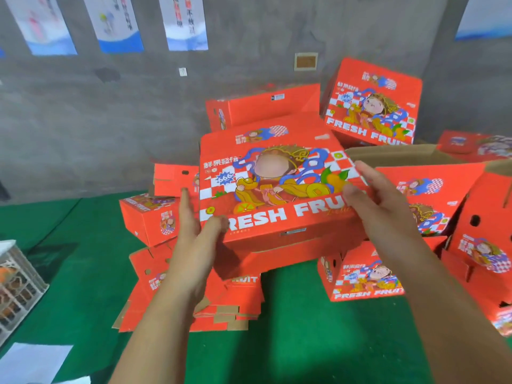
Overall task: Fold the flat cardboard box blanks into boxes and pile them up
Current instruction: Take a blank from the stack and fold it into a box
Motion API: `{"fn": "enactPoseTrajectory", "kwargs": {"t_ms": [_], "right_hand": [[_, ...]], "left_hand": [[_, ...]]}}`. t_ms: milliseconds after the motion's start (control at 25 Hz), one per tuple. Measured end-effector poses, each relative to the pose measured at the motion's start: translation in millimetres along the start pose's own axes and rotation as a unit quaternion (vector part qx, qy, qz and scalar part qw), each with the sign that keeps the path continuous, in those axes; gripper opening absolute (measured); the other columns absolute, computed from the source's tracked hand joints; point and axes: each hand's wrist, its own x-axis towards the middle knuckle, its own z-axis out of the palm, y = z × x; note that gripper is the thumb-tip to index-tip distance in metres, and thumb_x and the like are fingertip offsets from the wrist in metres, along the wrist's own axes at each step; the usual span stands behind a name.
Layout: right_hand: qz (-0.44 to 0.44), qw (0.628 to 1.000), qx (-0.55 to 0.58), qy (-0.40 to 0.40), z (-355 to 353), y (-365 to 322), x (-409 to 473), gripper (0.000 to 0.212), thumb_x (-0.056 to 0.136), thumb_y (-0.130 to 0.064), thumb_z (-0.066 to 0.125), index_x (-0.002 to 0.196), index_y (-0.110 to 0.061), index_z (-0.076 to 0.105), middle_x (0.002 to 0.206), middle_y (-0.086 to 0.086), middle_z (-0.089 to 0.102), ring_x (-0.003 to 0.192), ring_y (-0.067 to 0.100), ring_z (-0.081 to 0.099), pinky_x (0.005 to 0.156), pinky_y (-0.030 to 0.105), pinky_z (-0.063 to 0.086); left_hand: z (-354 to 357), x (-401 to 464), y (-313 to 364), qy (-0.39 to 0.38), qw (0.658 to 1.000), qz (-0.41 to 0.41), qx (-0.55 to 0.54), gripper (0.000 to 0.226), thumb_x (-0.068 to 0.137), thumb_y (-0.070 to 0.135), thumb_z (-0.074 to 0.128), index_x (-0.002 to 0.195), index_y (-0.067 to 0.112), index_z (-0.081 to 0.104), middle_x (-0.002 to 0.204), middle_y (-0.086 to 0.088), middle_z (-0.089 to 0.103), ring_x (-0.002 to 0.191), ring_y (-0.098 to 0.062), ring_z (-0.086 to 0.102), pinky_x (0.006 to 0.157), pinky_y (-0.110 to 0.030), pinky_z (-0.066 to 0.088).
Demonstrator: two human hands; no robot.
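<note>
— Where's the folded box (279, 189)?

— Held up above the flat blanks (221, 306), in front of the piled boxes (371, 106).

— Your grip?

— My left hand (194, 225) presses its left end, fingers straight; my right hand (371, 195) lies on the right corner, fingers loose. Probably light, stiff, dentable: I'd hold by the edges.

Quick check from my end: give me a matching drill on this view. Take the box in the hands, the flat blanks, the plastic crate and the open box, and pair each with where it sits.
Things:
1. folded box between left hand and right hand
2. stack of flat blanks
3. plastic crate
4. open box showing a brown inside

Places:
A. far left edge
B. right, behind the right hand
C. centre, held up
D. on the green floor, under the held box

Pairs: 1-C, 2-D, 3-A, 4-B
</note>
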Motion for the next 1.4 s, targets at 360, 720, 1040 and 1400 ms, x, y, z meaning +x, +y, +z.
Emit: {"fn": "enactPoseTrajectory", "kwargs": {"t_ms": [360,720,1040,1400], "right_hand": [[-0.214,0.974,-0.074,0.011,-51,-23,22,0.046,0.105,-0.025,0.059,0.15,-0.026,0.047,0.144,-0.02,0.057,0.132,0.005,0.056,0.105,0.022,0.048],[-0.086,0.9,-0.365,0.224,-118,-33,117,0.092,0.089,-0.038,0.074,0.162,-0.019,0.022,0.163,0.02,0.024,0.153,0.032,0.024,0.125,0.047,0.023],[0.002,0.961,-0.25,0.115,-104,-1,90,0.036,0.093,-0.015,0.069,0.128,-0.015,0.062,0.112,0.0,0.068,0.096,0.017,0.065,0.093,0.032,0.048],[0.017,0.976,-0.212,0.033,-53,32,80,0.043,0.097,-0.021,0.067,0.139,-0.018,0.059,0.133,-0.004,0.059,0.121,0.007,0.054,0.1,0.023,0.04]], "left_hand": [[29,15,10,-0.142,0.979,0.146,-0.015,0.065,0.104,0.015,0.063,0.158,0.033,0.032,0.149,0.002,0.058,0.137,-0.021,0.057,0.108,-0.033,0.05],[172,119,54,-0.173,0.846,0.241,0.443,0.047,0.097,0.011,0.057,0.144,0.015,0.054,0.14,-0.011,0.062,0.132,-0.031,0.057,0.103,-0.037,0.049],[243,107,53,-0.287,0.889,0.184,0.307,0.022,0.096,0.021,0.059,0.112,0.017,0.074,0.092,0.005,0.073,0.083,-0.013,0.066,0.079,-0.027,0.049],[230,102,-12,-0.284,0.924,0.077,0.244,0.024,0.1,0.015,0.055,0.116,0.022,0.071,0.104,0.004,0.074,0.098,-0.013,0.069,0.086,-0.026,0.052]]}}
